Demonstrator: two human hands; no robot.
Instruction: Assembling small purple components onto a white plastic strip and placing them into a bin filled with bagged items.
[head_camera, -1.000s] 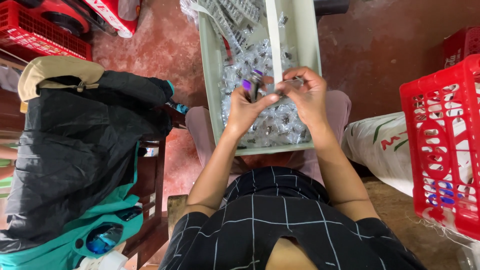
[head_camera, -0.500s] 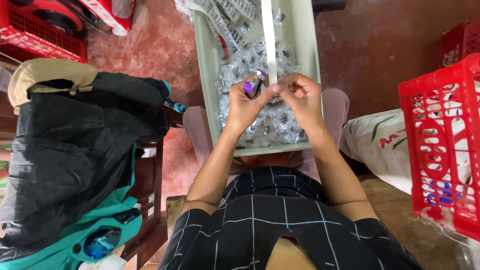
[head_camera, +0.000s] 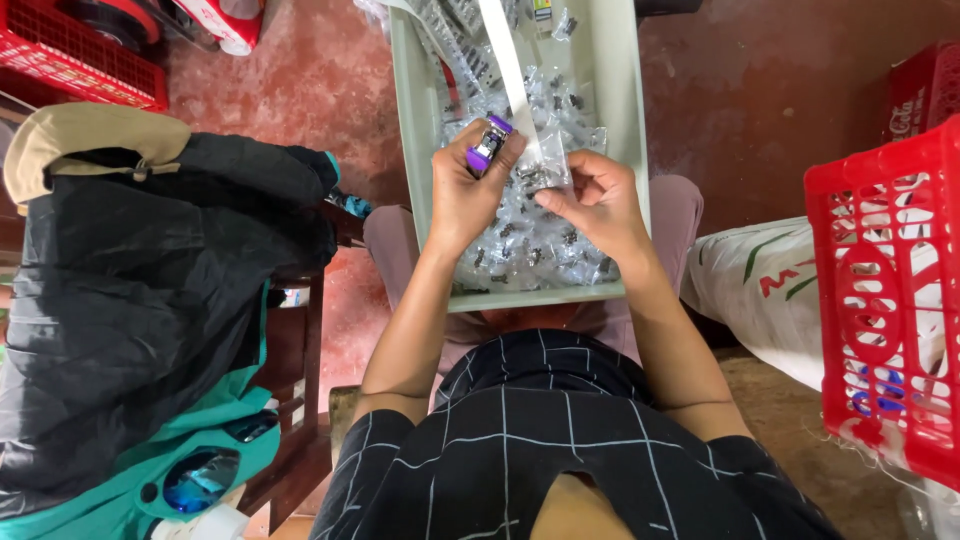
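A pale green tray (head_camera: 622, 120) rests across my lap, filled with several small clear plastic bags of dark metal parts (head_camera: 530, 250). My left hand (head_camera: 470, 195) grips a small purple stapler (head_camera: 488, 143) over the tray's middle. My right hand (head_camera: 595, 200) pinches one small clear bag (head_camera: 540, 172) by its edge, right beside the stapler. A long white strip (head_camera: 508, 70) runs up from that bag toward the tray's far end.
A red plastic crate (head_camera: 885, 290) stands at my right, with a white sack (head_camera: 760, 290) beside it. At my left a wooden chair (head_camera: 295, 400) carries dark and teal clothing (head_camera: 130, 300). Another red crate (head_camera: 75, 60) sits at top left on the reddish floor.
Both hands have lifted slightly and drawn the bag and stapler together over the tray. The view has shifted a little lower and closer.
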